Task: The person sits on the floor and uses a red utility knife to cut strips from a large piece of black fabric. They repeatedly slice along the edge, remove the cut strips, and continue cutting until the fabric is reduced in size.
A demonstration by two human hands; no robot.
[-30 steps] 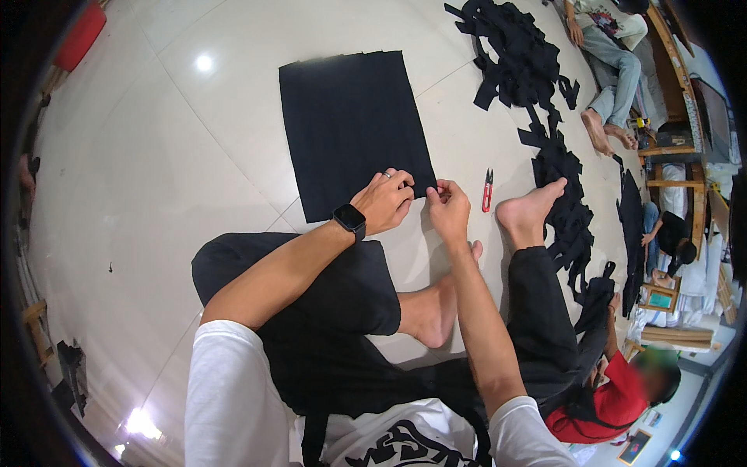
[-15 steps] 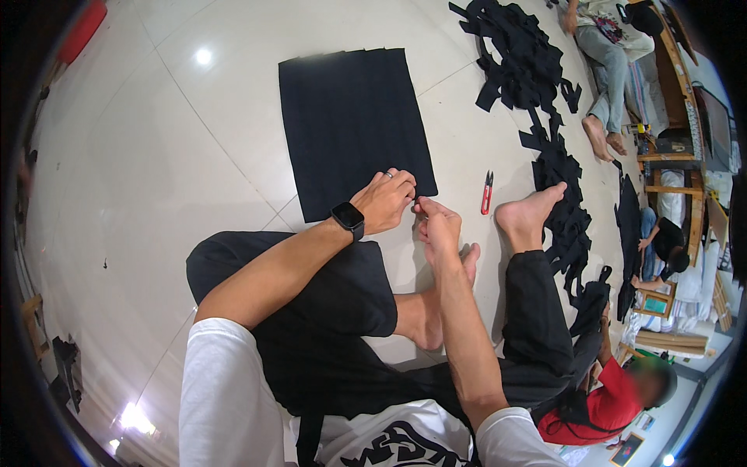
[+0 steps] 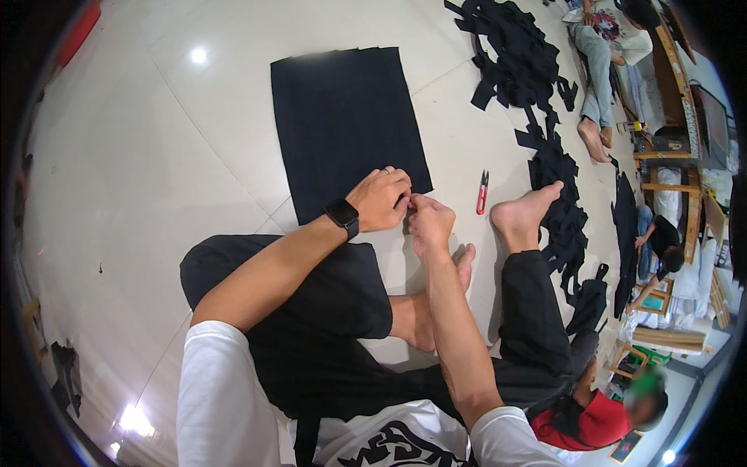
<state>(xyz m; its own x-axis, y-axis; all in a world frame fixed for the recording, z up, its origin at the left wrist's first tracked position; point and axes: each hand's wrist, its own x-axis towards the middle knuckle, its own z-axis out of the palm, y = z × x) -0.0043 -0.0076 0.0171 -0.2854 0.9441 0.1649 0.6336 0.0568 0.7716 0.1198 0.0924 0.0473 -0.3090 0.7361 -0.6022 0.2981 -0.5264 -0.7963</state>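
Observation:
A black fabric panel (image 3: 346, 117) lies flat on the tiled floor before me. My left hand (image 3: 381, 198), with a watch on the wrist, rests on its near edge near the right corner, fingers curled on the cloth. My right hand (image 3: 428, 226) is closed in a pinch at that edge, just beside the left fingertips; the pinched bit is partly hidden. Red-handled thread snips (image 3: 482, 192) lie to the right of the panel.
My bare feet (image 3: 517, 214) frame the work. A long heap of black strips (image 3: 510, 58) runs along the right, with co-workers seated beyond it, one in red (image 3: 591, 420), and wooden shelving (image 3: 669, 156). A red object (image 3: 76, 31) stands at upper left.
My right hand has moved left along the near edge, from the corner to beside my left fingers, and turned. My left hand stays nearly in place.

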